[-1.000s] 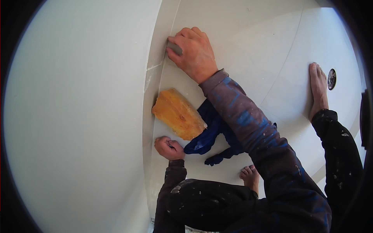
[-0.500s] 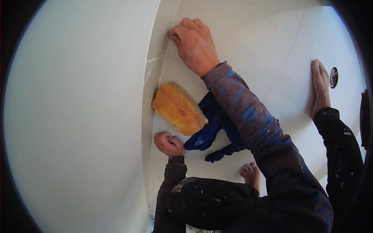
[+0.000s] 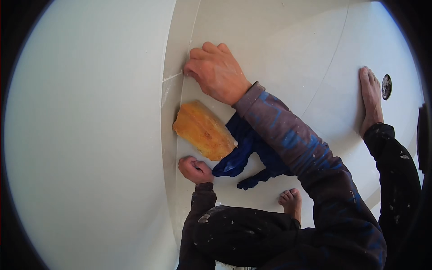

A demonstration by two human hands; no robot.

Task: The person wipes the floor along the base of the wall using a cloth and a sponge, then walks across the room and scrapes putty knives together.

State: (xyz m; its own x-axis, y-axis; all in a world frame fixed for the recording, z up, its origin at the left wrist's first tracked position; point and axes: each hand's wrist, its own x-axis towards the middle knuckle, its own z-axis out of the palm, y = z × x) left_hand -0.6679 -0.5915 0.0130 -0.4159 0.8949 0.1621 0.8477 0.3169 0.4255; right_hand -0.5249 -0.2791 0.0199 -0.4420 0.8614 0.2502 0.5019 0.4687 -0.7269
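My right hand is closed, its curled fingertips at the joint between the pale floor tiles and the low wall edge. Whatever it may pinch is hidden behind the fingers. My left hand makes a fist low down beside the wall; its inside is hidden. Between both hands lies a worn orange-yellow block that looks like a sponge, with ragged edges. It touches a crumpled dark blue cloth, which passes partly behind my right sleeve.
A large smooth pale wall fills the left side. My bare feet rest on the tiled floor, one near a round drain at the right. A thin tile joint crosses the floor.
My right hand has moved down along the wall joint, nearer to the orange-yellow block. My left hand has stayed in nearly the same place, and the view has shifted slightly.
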